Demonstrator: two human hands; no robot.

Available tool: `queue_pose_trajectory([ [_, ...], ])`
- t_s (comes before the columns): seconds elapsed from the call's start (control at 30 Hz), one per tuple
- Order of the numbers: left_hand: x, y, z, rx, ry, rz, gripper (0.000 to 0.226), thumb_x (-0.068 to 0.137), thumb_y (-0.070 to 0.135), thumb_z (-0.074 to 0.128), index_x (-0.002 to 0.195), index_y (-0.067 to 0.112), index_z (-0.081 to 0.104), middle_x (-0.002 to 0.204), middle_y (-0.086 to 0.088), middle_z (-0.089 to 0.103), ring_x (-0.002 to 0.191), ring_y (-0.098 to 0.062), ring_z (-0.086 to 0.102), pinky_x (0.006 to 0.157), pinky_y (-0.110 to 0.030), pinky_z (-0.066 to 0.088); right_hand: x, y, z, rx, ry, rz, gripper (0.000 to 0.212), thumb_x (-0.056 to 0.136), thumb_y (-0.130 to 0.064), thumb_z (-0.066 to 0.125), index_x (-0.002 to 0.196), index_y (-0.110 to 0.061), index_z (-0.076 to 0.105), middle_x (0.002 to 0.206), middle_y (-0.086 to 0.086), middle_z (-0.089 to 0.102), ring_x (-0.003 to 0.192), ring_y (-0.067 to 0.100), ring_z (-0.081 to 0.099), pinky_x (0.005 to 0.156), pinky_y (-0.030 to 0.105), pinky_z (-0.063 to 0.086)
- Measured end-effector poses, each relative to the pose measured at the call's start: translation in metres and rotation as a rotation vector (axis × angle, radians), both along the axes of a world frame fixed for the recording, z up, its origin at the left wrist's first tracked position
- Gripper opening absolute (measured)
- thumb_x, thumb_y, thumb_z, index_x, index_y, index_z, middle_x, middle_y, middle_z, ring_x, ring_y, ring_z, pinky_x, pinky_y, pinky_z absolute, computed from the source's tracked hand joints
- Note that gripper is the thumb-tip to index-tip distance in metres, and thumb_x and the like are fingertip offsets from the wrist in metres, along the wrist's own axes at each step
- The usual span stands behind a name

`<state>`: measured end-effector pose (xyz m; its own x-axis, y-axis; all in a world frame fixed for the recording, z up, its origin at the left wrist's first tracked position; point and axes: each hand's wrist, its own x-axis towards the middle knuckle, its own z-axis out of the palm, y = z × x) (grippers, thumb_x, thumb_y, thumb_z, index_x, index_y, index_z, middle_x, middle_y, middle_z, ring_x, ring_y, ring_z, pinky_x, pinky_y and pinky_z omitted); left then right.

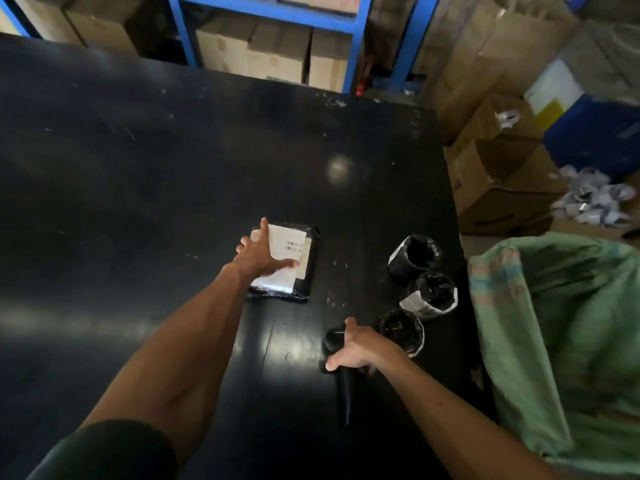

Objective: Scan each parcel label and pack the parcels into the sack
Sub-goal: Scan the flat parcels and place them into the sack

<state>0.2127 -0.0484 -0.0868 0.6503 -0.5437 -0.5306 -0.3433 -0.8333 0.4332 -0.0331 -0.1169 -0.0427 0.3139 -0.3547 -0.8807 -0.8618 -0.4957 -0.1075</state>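
A flat black parcel (308, 271) with a white barcode label lies in the middle of the black table (138, 168). My left hand (259, 252) rests on top of it, fingers spread flat over the label. My right hand (356, 348) is closed around a black handheld scanner (344, 386) near the table's front right; the scanner's handle points toward me. Three rolled black parcels stand in a row beside it: one (414, 254), one (431, 294) and one (401, 329) closest to my right hand. The green sack (568, 323) hangs open past the table's right edge.
Open cardboard boxes (502, 181) and a pile of crumpled paper scraps (592, 199) sit on the floor to the right. A blue bin (595, 133) stands behind them. Blue shelving (270, 15) with cartons runs along the far side of the table.
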Motion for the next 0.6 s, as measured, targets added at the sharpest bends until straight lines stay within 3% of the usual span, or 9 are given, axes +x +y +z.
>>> queue_pose_trajectory([
  [0.1, 0.013, -0.006, -0.002, 0.04, 0.056, -0.003, 0.145, 0.06, 0.067, 0.085, 0.157, 0.039, -0.019, 0.157, -0.026, 0.02, 0.141, -0.049, 0.031, 0.117, -0.055, 0.03, -0.002, -0.002, -0.01, -0.006, -0.175, -0.17, 0.091, 0.076, -0.029, 0.075, 0.152, -0.021, 0.027, 0.126, 0.007, 0.053, 0.101, 0.023, 0.064, 0.083, 0.034, 0.057],
  [0.2, 0.024, 0.002, 0.001, 0.031, 0.166, -0.035, 0.148, 0.052, 0.062, 0.091, 0.154, 0.051, -0.015, 0.159, -0.027, 0.013, 0.141, -0.05, 0.032, 0.117, -0.056, 0.031, 0.001, -0.008, -0.013, 0.0, -0.376, -0.329, 0.082, 0.077, -0.026, 0.076, 0.148, -0.029, 0.035, 0.122, 0.001, 0.058, 0.102, 0.018, 0.06, 0.081, 0.025, 0.047],
  [0.3, 0.018, 0.013, 0.004, -0.065, 0.119, -0.038, 0.136, 0.048, 0.063, 0.093, 0.154, 0.05, 0.009, 0.141, -0.017, 0.053, 0.125, -0.039, 0.053, 0.108, -0.048, 0.045, 0.005, -0.012, -0.014, -0.003, -0.524, -0.468, 0.069, 0.072, -0.026, 0.079, 0.133, -0.036, 0.051, 0.121, -0.004, 0.065, 0.101, 0.011, 0.06, 0.079, 0.021, 0.046],
  [0.4, 0.003, 0.025, 0.004, -0.136, 0.095, 0.084, 0.125, 0.04, 0.07, 0.09, 0.144, 0.048, 0.024, 0.122, -0.01, 0.064, 0.111, -0.032, 0.061, 0.098, -0.045, 0.054, 0.005, -0.012, -0.012, 0.055, -0.662, -0.636, 0.064, 0.067, -0.03, 0.083, 0.125, -0.041, 0.059, 0.111, -0.014, 0.068, 0.102, 0.006, 0.065, 0.091, 0.026, 0.052],
  [0.47, -0.005, 0.035, 0.001, -0.228, 0.073, 0.168, 0.121, 0.031, 0.076, 0.085, 0.136, 0.049, 0.03, 0.117, -0.009, 0.064, 0.109, -0.031, 0.062, 0.095, -0.046, 0.056, 0.002, -0.014, -0.005, 0.078, -0.741, -0.72, 0.059, 0.069, -0.03, 0.082, 0.123, -0.04, 0.061, 0.108, -0.008, 0.073, 0.099, 0.011, 0.071, 0.095, 0.032, 0.056],
  [0.6, -0.028, 0.049, 0.01, -0.369, -0.012, 0.24, 0.107, 0.045, 0.059, 0.095, 0.136, 0.044, 0.04, 0.116, -0.006, 0.057, 0.11, -0.029, 0.057, 0.097, -0.043, 0.052, -0.002, -0.018, 0.019, 0.243, -0.863, -0.883, 0.039, 0.091, -0.014, 0.065, 0.126, -0.028, 0.056, 0.094, 0.019, 0.077, 0.073, 0.024, 0.07, 0.065, 0.032, 0.057],
])
